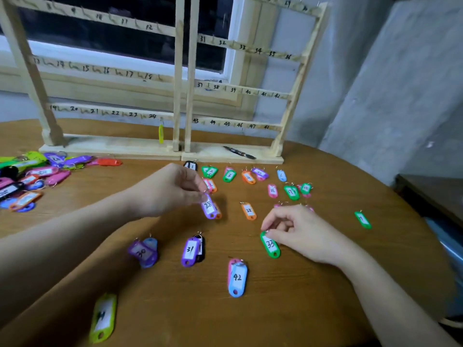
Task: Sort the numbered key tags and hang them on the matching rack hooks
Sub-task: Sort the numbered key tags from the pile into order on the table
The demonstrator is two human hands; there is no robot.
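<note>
With the left hand (172,190) pinching purple tag 28 (208,206) and the right hand (290,227) apparently pinching green 33's ring (270,244), each should land in number order on the bench (313,284).

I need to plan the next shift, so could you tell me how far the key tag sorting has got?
Done: one yellow tag hangs on the rack. In hand: left hand pinches tag 28; right hand pinches tag 33. Left: an unsorted pile.

My left hand (170,190) hovers with fingertips pinched together; my right hand (298,231) rests low, thumb and forefinger pinched, both forearms bare.
</note>
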